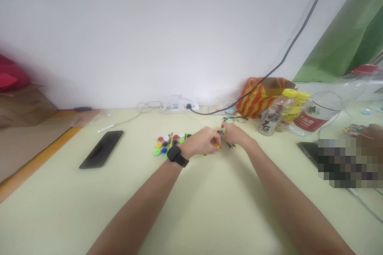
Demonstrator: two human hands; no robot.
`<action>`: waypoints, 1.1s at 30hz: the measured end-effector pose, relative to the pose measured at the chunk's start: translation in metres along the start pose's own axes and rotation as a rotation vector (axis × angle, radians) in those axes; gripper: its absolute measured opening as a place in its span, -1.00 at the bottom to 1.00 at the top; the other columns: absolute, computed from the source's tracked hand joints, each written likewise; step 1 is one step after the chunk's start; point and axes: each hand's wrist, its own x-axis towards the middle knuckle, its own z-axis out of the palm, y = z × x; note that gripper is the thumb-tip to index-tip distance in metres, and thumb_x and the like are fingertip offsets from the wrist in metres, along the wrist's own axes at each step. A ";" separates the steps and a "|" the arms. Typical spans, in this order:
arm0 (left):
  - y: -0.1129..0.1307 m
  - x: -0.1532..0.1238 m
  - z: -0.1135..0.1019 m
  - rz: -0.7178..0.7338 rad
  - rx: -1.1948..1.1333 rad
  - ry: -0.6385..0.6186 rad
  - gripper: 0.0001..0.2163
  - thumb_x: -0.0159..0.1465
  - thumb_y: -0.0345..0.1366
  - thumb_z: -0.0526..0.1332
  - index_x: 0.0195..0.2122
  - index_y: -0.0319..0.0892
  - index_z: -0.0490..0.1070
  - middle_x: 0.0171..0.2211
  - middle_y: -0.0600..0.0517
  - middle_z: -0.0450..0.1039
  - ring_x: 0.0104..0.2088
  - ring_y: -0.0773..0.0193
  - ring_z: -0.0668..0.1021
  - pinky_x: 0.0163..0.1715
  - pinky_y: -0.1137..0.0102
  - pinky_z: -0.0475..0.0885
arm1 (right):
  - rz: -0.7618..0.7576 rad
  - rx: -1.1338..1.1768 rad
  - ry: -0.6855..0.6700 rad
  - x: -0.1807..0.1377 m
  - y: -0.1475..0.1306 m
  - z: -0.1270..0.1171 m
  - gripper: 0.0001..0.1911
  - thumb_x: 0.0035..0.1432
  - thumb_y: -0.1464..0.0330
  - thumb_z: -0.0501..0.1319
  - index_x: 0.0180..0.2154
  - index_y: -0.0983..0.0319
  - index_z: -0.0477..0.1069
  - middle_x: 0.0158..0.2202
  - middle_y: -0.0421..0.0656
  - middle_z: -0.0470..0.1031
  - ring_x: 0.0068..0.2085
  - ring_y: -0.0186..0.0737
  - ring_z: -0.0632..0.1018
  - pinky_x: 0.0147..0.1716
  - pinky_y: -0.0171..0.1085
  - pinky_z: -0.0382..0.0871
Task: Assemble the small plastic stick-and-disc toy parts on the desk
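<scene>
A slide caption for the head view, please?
Left hand and right hand hold small coloured pieces beside coloured caps.

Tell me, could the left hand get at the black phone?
Probably yes: the black phone lies flat on the table left of the left hand; only a cluster of low coloured caps lies between, which the hand could pass over.

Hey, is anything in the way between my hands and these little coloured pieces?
Nothing visible is. The left hand already pinches the pieces, and the right hand meets them from the other side. The caps lie off to the left.
</scene>
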 end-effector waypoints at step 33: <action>-0.017 -0.010 -0.018 -0.032 0.425 0.102 -0.63 0.08 -0.05 0.50 -0.13 -0.08 0.64 -0.16 -0.05 0.61 -0.06 -0.05 0.52 -0.13 0.25 0.37 | -0.106 0.195 -0.157 -0.013 -0.021 -0.016 -0.70 0.21 0.53 0.26 -0.01 0.26 0.44 -0.16 -0.10 0.62 -0.29 -0.27 0.60 -0.34 -0.39 0.34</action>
